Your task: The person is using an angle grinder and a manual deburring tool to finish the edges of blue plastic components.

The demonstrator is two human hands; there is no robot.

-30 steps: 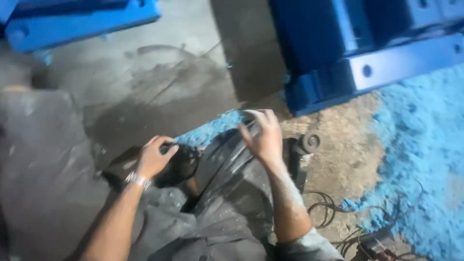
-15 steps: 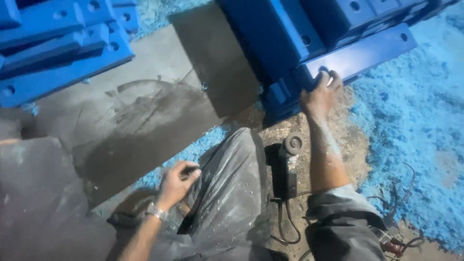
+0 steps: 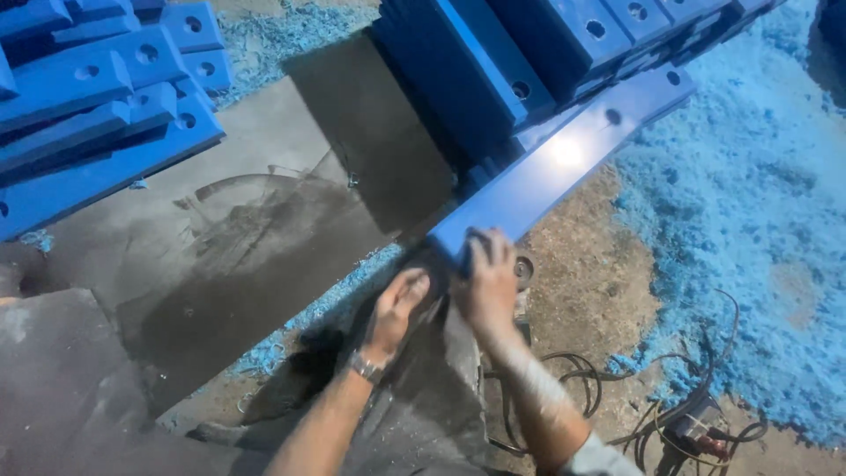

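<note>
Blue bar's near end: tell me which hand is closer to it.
Right. The right hand grips the near end of the long blue bar. The left hand sits just beside and below that end; whether it touches the bar is unclear.

Floor (image 3: 264,150) is grey concrete, dusty, scuffed with a curved mark left of centre; dark shadow band runs across upper middle. Bare brown dirt patch (image 3: 599,282) lower right of centre. Blue shavings (image 3: 749,220) piled thick along right side, thinner strip (image 3: 326,308) mid-frame, more at the top edge. Stacked blue drilled bars (image 3: 97,97) upper left, second stack (image 3: 564,44) top centre-right. Black cables (image 3: 670,397) looped at lower right. Dim light, one glare spot on a blue face near centre-right.
</note>
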